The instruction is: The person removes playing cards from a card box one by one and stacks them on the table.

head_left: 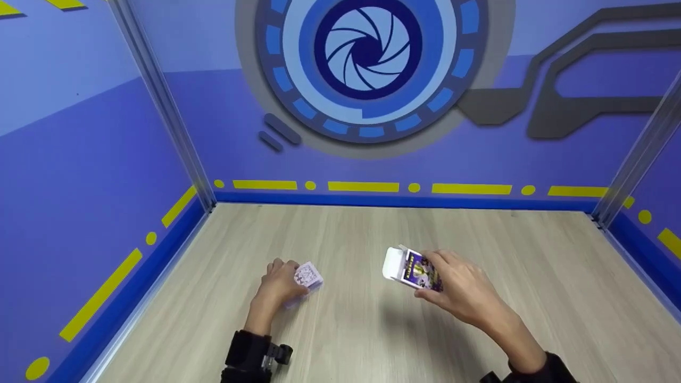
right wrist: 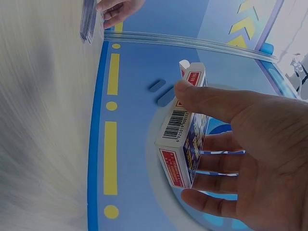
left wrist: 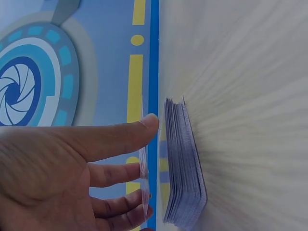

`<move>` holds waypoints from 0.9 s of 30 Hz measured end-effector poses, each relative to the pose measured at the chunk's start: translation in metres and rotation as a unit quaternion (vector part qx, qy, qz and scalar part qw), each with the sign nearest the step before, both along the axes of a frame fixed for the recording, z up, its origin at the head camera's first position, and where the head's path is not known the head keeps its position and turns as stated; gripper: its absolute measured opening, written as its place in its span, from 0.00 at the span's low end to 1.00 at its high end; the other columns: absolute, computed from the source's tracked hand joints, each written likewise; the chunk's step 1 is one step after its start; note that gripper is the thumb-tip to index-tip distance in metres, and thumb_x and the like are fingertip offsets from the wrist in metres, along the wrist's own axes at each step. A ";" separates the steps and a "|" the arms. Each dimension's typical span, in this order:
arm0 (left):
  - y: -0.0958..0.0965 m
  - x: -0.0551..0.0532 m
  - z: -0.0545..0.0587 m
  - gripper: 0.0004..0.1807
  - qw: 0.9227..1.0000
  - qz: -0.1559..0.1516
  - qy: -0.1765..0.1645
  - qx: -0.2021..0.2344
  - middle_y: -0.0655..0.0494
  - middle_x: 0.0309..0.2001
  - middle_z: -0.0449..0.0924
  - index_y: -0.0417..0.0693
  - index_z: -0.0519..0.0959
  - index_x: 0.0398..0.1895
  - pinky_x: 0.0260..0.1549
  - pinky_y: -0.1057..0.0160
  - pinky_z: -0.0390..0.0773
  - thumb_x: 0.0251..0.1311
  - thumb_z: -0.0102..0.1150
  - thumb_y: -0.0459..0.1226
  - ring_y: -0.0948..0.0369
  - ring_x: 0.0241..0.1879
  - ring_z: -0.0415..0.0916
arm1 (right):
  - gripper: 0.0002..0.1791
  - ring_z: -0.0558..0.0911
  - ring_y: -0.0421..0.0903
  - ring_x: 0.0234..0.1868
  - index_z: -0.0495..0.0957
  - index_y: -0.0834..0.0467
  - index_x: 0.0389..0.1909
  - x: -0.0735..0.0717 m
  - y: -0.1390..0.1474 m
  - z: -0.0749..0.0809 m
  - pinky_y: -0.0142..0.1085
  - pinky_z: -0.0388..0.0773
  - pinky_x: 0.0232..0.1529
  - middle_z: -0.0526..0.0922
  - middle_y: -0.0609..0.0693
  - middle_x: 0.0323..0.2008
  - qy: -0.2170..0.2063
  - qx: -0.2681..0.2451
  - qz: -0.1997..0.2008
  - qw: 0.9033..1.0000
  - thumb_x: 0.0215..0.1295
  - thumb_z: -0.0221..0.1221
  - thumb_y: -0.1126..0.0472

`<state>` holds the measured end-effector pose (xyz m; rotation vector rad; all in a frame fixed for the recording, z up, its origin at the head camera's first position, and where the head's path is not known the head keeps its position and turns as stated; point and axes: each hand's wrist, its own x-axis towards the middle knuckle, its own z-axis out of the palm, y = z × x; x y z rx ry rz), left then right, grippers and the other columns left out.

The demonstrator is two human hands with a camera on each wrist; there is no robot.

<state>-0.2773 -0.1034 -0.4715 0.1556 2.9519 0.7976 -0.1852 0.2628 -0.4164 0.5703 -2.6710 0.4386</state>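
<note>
My left hand (head_left: 276, 284) is over a deck of playing cards (left wrist: 183, 168) on the table. Between its thumb and fingers it pinches a thin card (left wrist: 143, 178), seen nearly edge-on and apart from the deck below. A patterned card back (head_left: 307, 274) shows beside the fingertips in the head view. To the right, my right hand (head_left: 463, 284) holds a card box (head_left: 420, 270) above the table, thumb on one narrow side and fingers on the other. The box's white end flap (head_left: 392, 263) stands open toward the left. A barcode (right wrist: 174, 125) is visible on its side.
The wood-grain table (head_left: 346, 330) is enclosed by a blue printed back wall (head_left: 372, 170) and side walls. Metal posts (head_left: 175, 122) stand at the back corners. Black straps (head_left: 247, 354) are worn on both wrists.
</note>
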 end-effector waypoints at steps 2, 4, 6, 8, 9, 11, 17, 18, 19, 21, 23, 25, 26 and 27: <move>0.000 0.000 -0.001 0.35 1.000 0.002 -0.004 0.001 0.41 0.49 0.71 0.32 0.78 0.59 0.54 0.41 0.70 0.48 0.80 0.35 0.47 0.51 0.66 | 0.39 0.81 0.48 0.43 0.78 0.61 0.61 0.000 0.000 -0.001 0.44 0.78 0.37 0.83 0.55 0.50 -0.002 0.000 0.000 1.000 0.51 0.79 0.46; 0.001 0.000 -0.002 0.35 1.000 0.004 -0.008 0.003 0.41 0.49 0.71 0.32 0.78 0.59 0.54 0.41 0.71 0.47 0.81 0.35 0.47 0.51 0.66 | 0.39 0.81 0.49 0.43 0.78 0.61 0.61 0.000 0.000 -0.001 0.45 0.79 0.37 0.83 0.56 0.50 -0.003 0.001 -0.001 1.000 0.51 0.79 0.46; 0.001 -0.001 -0.004 0.35 1.000 0.005 -0.010 0.004 0.41 0.49 0.71 0.32 0.78 0.59 0.54 0.41 0.71 0.46 0.81 0.35 0.47 0.51 0.66 | 0.39 0.81 0.49 0.43 0.78 0.61 0.61 0.000 0.000 -0.001 0.45 0.79 0.37 0.83 0.56 0.50 -0.004 0.001 -0.001 1.000 0.51 0.79 0.47; 0.001 -0.002 -0.006 0.36 1.000 0.003 -0.009 0.004 0.40 0.50 0.71 0.31 0.77 0.59 0.54 0.41 0.71 0.46 0.80 0.35 0.46 0.51 0.66 | 0.39 0.82 0.50 0.44 0.78 0.61 0.61 0.000 -0.001 -0.001 0.46 0.79 0.38 0.83 0.56 0.51 -0.004 0.003 -0.002 1.000 0.51 0.79 0.46; 0.000 -0.002 -0.006 0.36 1.000 0.002 -0.009 0.005 0.40 0.50 0.71 0.31 0.77 0.59 0.54 0.42 0.71 0.46 0.80 0.35 0.46 0.51 0.66 | 0.39 0.82 0.50 0.44 0.78 0.61 0.60 0.000 -0.001 -0.001 0.46 0.79 0.38 0.83 0.56 0.51 -0.003 0.003 -0.002 1.000 0.51 0.79 0.46; 0.000 -0.003 -0.008 0.36 1.000 -0.001 -0.011 0.005 0.40 0.50 0.71 0.30 0.77 0.60 0.55 0.43 0.71 0.46 0.80 0.35 0.46 0.51 0.66 | 0.39 0.82 0.50 0.45 0.78 0.61 0.60 0.000 -0.001 0.000 0.47 0.79 0.38 0.83 0.56 0.51 -0.003 0.004 -0.002 1.000 0.51 0.79 0.46; -0.001 -0.005 -0.011 0.36 1.000 -0.001 -0.015 0.006 0.40 0.49 0.72 0.30 0.77 0.60 0.55 0.44 0.72 0.47 0.79 0.34 0.46 0.52 0.67 | 0.39 0.83 0.51 0.46 0.78 0.61 0.61 0.000 -0.001 0.000 0.48 0.80 0.41 0.83 0.56 0.52 -0.004 0.004 0.005 1.000 0.52 0.78 0.46; -0.002 -0.005 -0.011 0.35 1.000 -0.001 -0.016 0.006 0.40 0.49 0.72 0.30 0.77 0.60 0.55 0.44 0.72 0.47 0.78 0.34 0.46 0.52 0.67 | 0.39 0.83 0.52 0.46 0.78 0.61 0.61 0.000 -0.001 -0.001 0.48 0.80 0.41 0.84 0.56 0.52 -0.002 0.004 0.005 1.000 0.52 0.78 0.46; -0.002 -0.005 -0.011 0.35 1.000 -0.001 -0.016 0.005 0.40 0.49 0.72 0.30 0.77 0.60 0.55 0.44 0.72 0.47 0.78 0.34 0.46 0.52 0.67 | 0.39 0.83 0.52 0.46 0.78 0.61 0.61 0.000 -0.001 0.000 0.49 0.80 0.41 0.84 0.56 0.52 -0.001 0.004 0.006 1.000 0.52 0.78 0.46; -0.001 -0.005 -0.011 0.35 1.000 -0.002 -0.017 0.004 0.40 0.49 0.72 0.29 0.77 0.60 0.55 0.44 0.72 0.48 0.78 0.34 0.46 0.51 0.68 | 0.39 0.83 0.53 0.46 0.78 0.61 0.61 0.000 -0.001 -0.001 0.49 0.81 0.42 0.84 0.56 0.51 0.003 0.004 0.007 1.000 0.52 0.79 0.47; -0.001 -0.005 -0.011 0.34 1.000 -0.003 -0.019 0.002 0.40 0.48 0.73 0.30 0.77 0.60 0.54 0.44 0.72 0.48 0.78 0.34 0.46 0.50 0.68 | 0.39 0.83 0.53 0.46 0.78 0.61 0.61 0.001 -0.001 0.000 0.50 0.81 0.41 0.84 0.56 0.51 0.008 0.005 0.008 1.000 0.51 0.79 0.48; 0.000 -0.005 -0.011 0.34 1.000 -0.002 -0.022 -0.001 0.41 0.48 0.73 0.30 0.77 0.60 0.54 0.44 0.72 0.49 0.78 0.34 0.47 0.50 0.68 | 0.38 0.83 0.53 0.46 0.78 0.61 0.60 0.001 -0.001 -0.001 0.50 0.81 0.41 0.84 0.56 0.51 0.009 0.006 0.010 1.000 0.51 0.79 0.48; 0.000 -0.005 -0.012 0.35 1.000 -0.002 -0.025 -0.003 0.40 0.49 0.73 0.30 0.76 0.61 0.54 0.44 0.72 0.50 0.79 0.35 0.47 0.50 0.68 | 0.39 0.83 0.53 0.47 0.78 0.61 0.61 0.001 -0.001 -0.001 0.49 0.81 0.41 0.84 0.56 0.51 0.008 0.006 0.010 1.000 0.51 0.79 0.48; 0.000 -0.005 -0.011 0.37 1.000 -0.001 -0.028 -0.005 0.39 0.50 0.73 0.30 0.75 0.62 0.55 0.44 0.72 0.50 0.79 0.36 0.47 0.50 0.68 | 0.39 0.83 0.53 0.47 0.78 0.61 0.61 0.001 0.000 -0.001 0.49 0.81 0.41 0.84 0.56 0.51 0.007 0.007 0.009 1.000 0.51 0.79 0.48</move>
